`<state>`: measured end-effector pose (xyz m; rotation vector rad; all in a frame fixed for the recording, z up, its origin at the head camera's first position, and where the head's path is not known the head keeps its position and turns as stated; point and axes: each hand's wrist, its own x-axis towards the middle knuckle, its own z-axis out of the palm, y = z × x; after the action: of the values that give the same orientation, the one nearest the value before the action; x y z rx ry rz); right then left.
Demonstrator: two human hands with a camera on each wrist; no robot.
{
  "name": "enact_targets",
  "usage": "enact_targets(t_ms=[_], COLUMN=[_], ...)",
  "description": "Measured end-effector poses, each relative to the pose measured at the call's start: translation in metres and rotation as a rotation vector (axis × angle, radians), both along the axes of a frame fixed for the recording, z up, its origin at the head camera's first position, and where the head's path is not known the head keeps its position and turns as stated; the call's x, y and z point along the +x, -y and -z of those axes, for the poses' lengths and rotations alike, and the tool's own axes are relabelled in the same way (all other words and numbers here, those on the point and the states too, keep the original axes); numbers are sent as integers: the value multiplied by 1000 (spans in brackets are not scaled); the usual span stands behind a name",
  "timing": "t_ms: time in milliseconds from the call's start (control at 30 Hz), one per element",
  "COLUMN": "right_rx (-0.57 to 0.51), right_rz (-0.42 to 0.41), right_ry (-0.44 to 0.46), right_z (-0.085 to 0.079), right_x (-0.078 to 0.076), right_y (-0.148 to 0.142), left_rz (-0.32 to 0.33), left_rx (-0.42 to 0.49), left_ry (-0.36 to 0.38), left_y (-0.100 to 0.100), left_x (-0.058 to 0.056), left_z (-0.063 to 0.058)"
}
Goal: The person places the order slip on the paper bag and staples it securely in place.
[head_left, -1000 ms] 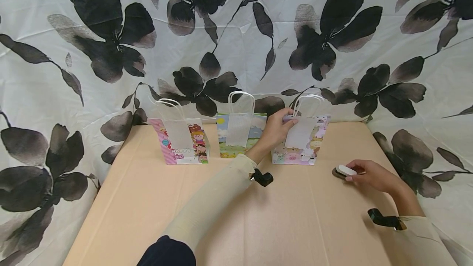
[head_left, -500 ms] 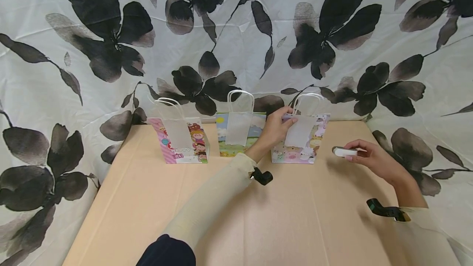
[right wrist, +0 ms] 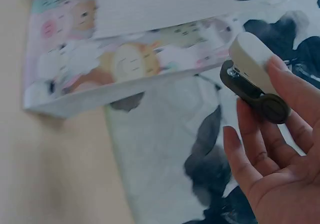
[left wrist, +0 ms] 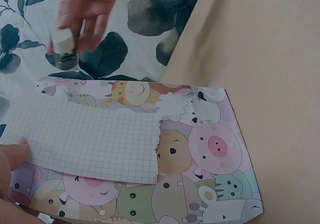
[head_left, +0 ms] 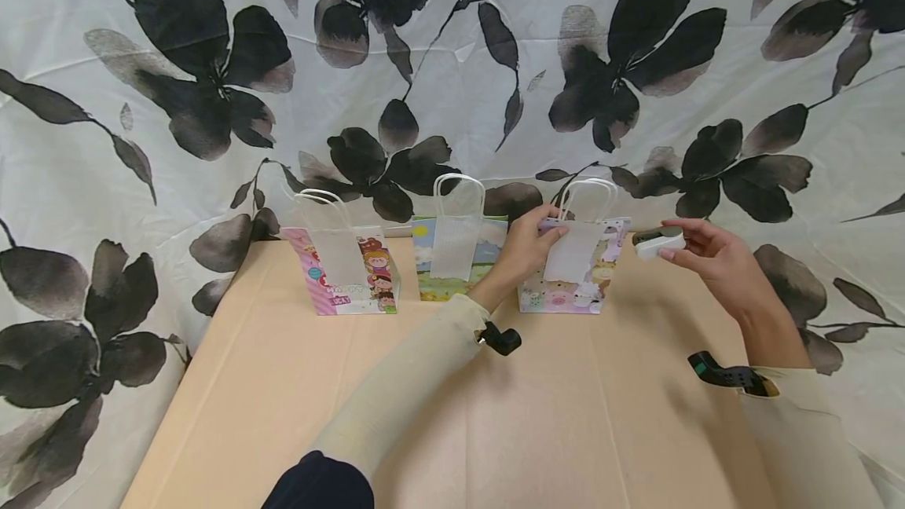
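My right hand [head_left: 731, 273] pinches a small white and dark stapler [head_left: 659, 243] between thumb and fingers, in the air just right of the right-hand paper bag [head_left: 608, 261]. In the right wrist view the stapler [right wrist: 252, 74] shows its white top and dark base, with a gap between them. At that bag's upper left edge, my left hand [head_left: 526, 242] grips the rim, thumb in front. A gridded paper strip [left wrist: 100, 139] lies over the bag's animal-print front, under the thumb in the left wrist view. The fingers behind the rim are hidden.
Two more gift bags stand on the table [head_left: 452, 430]: a pink one [head_left: 325, 289] at left and a landscape-print one [head_left: 424, 258] in the middle. Each bears a white strip and twisted handles. A floral cloth [head_left: 452, 61] hangs behind.
My right hand has lifted the stapler from low over the table up to the height of the right bag's upper part, tilting it on the way. The left hand keeps its place.
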<state>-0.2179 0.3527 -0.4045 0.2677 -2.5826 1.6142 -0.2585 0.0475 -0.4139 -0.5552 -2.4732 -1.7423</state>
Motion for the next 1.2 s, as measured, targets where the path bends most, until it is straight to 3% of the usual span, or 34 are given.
enact_targets(t_ms=[233, 367, 467, 600, 867, 1200], right_rx=[-211, -312, -494, -620, -649, -471], right_rz=[-51, -129, -223, -274, -193, -245], right_ry=[-66, -74, -55, -37, 62, 182], right_z=[-26, -34, -37, -41, -46, -48], right_x=[-14, -22, -29, -41, -61, -77], right_y=[12, 19, 25, 34, 55, 77], left_rz=[0, 5, 11, 16, 24, 2], left_rx=[1, 0, -3, -6, -13, -16], left_ry=[-2, -11, -11, -7, -13, 28], left_y=[0, 0, 0, 0, 0, 0], left_x=[0, -1, -1, 0, -1, 0], left_z=[0, 0, -1, -1, -2, -2])
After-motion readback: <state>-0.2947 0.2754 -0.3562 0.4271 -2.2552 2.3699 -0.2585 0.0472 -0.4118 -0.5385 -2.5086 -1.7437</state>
